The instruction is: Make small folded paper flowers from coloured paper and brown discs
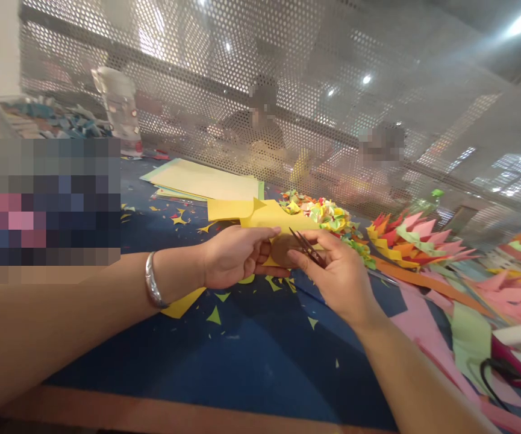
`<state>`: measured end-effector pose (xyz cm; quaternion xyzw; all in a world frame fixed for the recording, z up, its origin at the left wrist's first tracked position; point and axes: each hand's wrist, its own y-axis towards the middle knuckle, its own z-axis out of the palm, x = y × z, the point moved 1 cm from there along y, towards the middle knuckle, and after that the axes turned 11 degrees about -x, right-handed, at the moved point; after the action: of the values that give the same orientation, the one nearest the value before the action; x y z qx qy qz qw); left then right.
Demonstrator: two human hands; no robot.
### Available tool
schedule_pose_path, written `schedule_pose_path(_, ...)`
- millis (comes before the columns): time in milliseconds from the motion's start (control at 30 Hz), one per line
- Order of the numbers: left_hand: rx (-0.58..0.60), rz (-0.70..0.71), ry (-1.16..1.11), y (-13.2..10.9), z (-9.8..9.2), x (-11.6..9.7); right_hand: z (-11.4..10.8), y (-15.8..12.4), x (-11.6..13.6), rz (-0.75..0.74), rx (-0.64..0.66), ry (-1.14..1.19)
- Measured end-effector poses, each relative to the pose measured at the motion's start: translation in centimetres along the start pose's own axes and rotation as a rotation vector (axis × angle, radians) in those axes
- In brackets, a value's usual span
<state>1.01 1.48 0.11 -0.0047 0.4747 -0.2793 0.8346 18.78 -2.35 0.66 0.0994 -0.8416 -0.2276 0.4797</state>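
My left hand, with a silver bangle on the wrist, pinches a sheet of yellow paper together with a round brown disc held against it. My right hand is closed on small dark scissors, whose blades point up and left across the disc and the paper's edge. Both hands hover just above the blue tabletop.
Yellow paper scraps litter the blue surface. A stack of pale sheets lies behind. Colourful paper bits, zigzag-cut strips and pink and green paper fill the right. A perforated screen stands behind, with people beyond it.
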Motion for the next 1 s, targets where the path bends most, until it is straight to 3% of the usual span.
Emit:
schedule_pose_path(367, 0.027, 0.062, 0.012, -0.2, 0.1, 0.4, 0.0, 0.1, 0.3, -0.027, -0.013, 0.013)
schedule_pose_path(567, 0.123, 0.2, 0.133, -0.5, 0.1, 0.8, 0.0, 0.0, 0.4, -0.017, 0.001, 0.019)
schedule_pose_path(767, 0.06, 0.249, 0.08, -0.3, 0.2, 0.9, 0.0, -0.1, 0.4, -0.018, -0.196, -0.009)
schedule_pose_path(833, -0.028, 0.304, 0.066, -0.2, 0.0, 0.5, 0.0, -0.2, 0.3, -0.006, -0.234, 0.024)
schedule_pose_path(933, -0.178, 0.355, 0.064, -0.1, -0.3, -0.1, 0.3, -0.4, 0.1, 0.087, -0.177, 0.099)
schedule_pose_path(1000, -0.192, 0.351, 0.04, -0.1, -0.3, -0.3, 0.8, -0.7, -0.1, 0.199, -0.113, 0.195)
